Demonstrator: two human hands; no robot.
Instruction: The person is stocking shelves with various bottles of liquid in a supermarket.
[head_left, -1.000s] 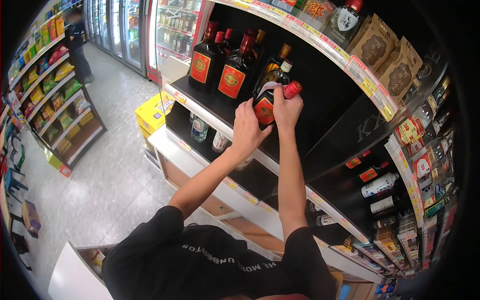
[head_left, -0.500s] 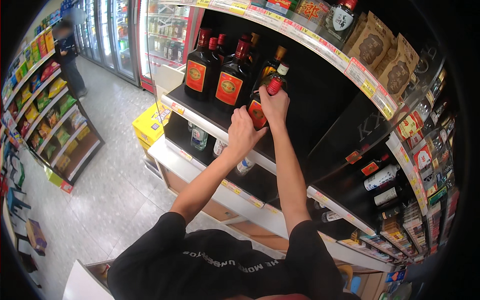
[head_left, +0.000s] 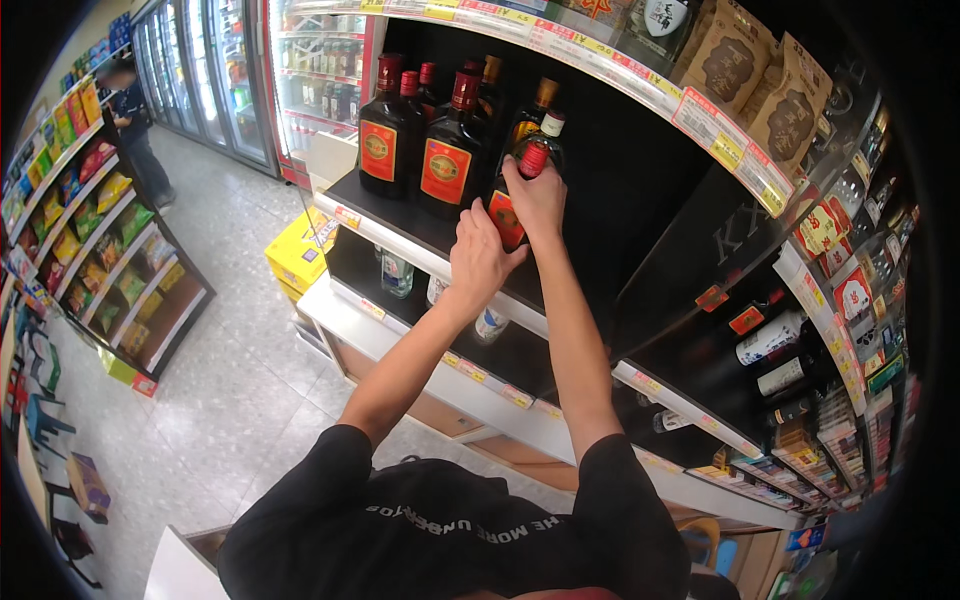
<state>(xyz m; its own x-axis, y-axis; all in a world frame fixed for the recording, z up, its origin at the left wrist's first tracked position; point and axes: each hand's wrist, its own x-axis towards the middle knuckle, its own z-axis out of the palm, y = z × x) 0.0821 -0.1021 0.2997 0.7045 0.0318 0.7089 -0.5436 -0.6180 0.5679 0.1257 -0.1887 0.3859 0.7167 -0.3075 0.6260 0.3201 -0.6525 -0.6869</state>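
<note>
A dark liquor bottle with a red-orange label and a red cap stands at the front of the black shelf. My right hand grips it around the shoulder, just below the cap. Lower down, the fingers and thumb of my left hand curl about its base by the shelf edge, partly hiding the label. To its left are two similar bottles, one nearer and one farther left. Behind the held bottle rises a bottle with a white cap; more bottle necks show farther back.
A shelf edge with price tags curves above my hands, carrying brown paper packages. Below, clear bottles stand on a lower shelf. To the right, a side panel adjoins more bottle shelves. A snack rack and a person are far left.
The whole view has shifted slightly. Both hands keep their hold, and the bottle shows no clear movement relative to its neighbours.
</note>
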